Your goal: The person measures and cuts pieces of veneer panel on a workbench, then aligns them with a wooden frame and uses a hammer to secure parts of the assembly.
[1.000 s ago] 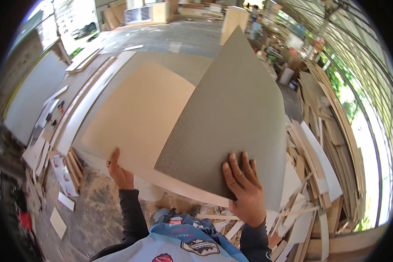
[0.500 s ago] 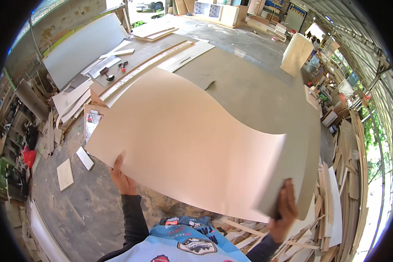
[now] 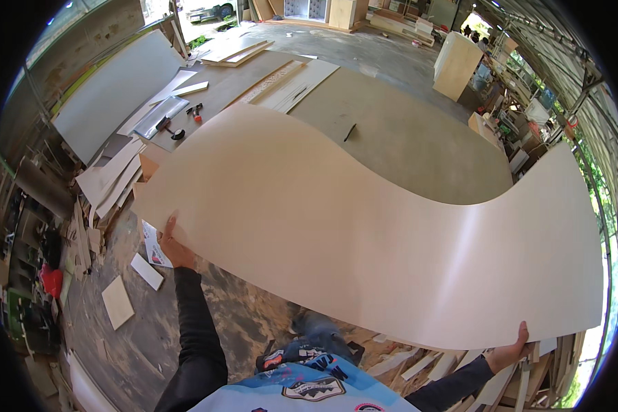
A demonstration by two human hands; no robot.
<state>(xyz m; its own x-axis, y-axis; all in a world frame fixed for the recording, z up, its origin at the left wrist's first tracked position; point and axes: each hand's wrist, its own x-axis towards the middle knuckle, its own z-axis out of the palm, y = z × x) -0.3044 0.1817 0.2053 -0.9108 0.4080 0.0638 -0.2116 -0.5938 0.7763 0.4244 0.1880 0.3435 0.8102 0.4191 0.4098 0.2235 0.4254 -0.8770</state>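
Observation:
A large, thin cream sheet (image 3: 302,233), flexible like laminate, spreads in front of me in a wave. Its middle sags and its right end curves up. My left hand (image 3: 176,247) grips the near edge toward the left, thumb on the pale face and fingers mostly hidden beneath. At the near right edge, my right hand (image 3: 510,351) pinches the sheet the same way, thumb on top. Behind the sheet lies a broad grey-brown work surface (image 3: 419,134), partly covered by it. A small dark curved strip (image 3: 350,132) rests on that surface.
Boards and a long wooden strip (image 3: 271,82) lie beyond the sheet's left part, near a hammer (image 3: 196,112) and a dark-headed tool (image 3: 168,128). A white panel (image 3: 127,89) leans at far left. Offcuts (image 3: 119,302) lie on the floor; wood scraps (image 3: 453,367) pile at lower right.
The sheet's right end, earlier folded over with its grey-brown underside showing, has opened outward to the right. My right hand moved right with it; my left hand shifted slightly left.

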